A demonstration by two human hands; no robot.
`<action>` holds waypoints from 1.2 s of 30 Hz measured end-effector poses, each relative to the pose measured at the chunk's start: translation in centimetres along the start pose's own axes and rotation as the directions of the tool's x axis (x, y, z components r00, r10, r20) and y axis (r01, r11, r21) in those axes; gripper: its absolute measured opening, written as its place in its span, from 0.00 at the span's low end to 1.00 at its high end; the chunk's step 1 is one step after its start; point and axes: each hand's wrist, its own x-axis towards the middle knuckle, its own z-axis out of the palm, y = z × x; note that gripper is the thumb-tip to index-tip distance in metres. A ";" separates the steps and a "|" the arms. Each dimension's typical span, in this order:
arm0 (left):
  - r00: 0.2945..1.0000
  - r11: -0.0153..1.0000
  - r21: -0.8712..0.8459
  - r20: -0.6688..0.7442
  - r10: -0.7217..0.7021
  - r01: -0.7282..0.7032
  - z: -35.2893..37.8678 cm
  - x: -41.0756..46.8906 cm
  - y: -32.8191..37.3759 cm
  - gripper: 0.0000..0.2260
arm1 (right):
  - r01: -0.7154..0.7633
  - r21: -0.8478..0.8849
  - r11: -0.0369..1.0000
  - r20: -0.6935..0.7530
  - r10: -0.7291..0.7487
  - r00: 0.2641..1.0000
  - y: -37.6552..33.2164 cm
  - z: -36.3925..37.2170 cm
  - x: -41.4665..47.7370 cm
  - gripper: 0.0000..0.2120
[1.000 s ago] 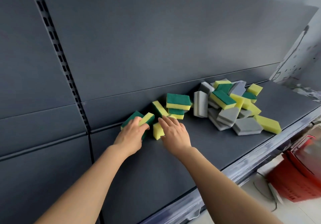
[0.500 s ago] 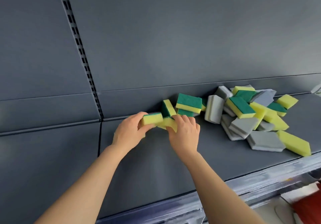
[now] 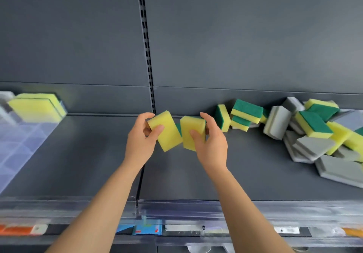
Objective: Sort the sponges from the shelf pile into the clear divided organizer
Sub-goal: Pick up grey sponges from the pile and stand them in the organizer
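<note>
My left hand (image 3: pixel 140 142) grips a yellow sponge (image 3: pixel 167 133) lifted above the shelf, its yellow face toward me. My right hand (image 3: pixel 211 142) grips a second yellow sponge (image 3: pixel 189 129) beside it; a sliver of green backing shows between the two. The pile of yellow-green and grey sponges (image 3: pixel 306 129) lies on the shelf to the right, against the back panel. The clear divided organizer (image 3: pixel 17 142) sits at the far left, with yellow-green sponges (image 3: pixel 37 106) standing in its back compartment. It looks blurred.
The dark grey shelf (image 3: pixel 196 178) has a clear plastic front rail with price labels (image 3: pixel 176 229) along its edge. A slotted upright (image 3: pixel 146 46) runs up the back panel behind my hands. A seam splits the shelf below my left wrist.
Both hands have lifted a sponge each off the shelf and carried them left, away from the pile. The view has swung left, bringing the organizer into sight.
</note>
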 end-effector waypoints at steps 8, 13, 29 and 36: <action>0.994 0.999 0.029 -0.113 -0.011 0.014 -8.8 -0.8 -1.8 0.11 | 0.109 0.033 0.993 0.089 -0.112 0.990 -5.2 6.5 -1.8 0.19; 0.992 0.999 0.034 -0.129 0.001 0.003 -15.8 -0.4 -3.3 0.12 | 0.150 0.051 0.987 0.105 -0.154 0.982 -9.4 11.6 -3.8 0.19; 0.997 0.997 0.072 -0.073 0.014 -0.009 -33.8 3.8 -7.7 0.18 | 0.148 0.099 0.984 0.122 -0.159 0.980 -20.4 26.1 -6.9 0.17; 0.985 0.983 0.181 -0.161 0.061 -0.032 -37.7 8.2 -8.9 0.17 | 0.159 0.167 0.973 0.192 -0.191 0.963 -22.7 30.4 -3.2 0.16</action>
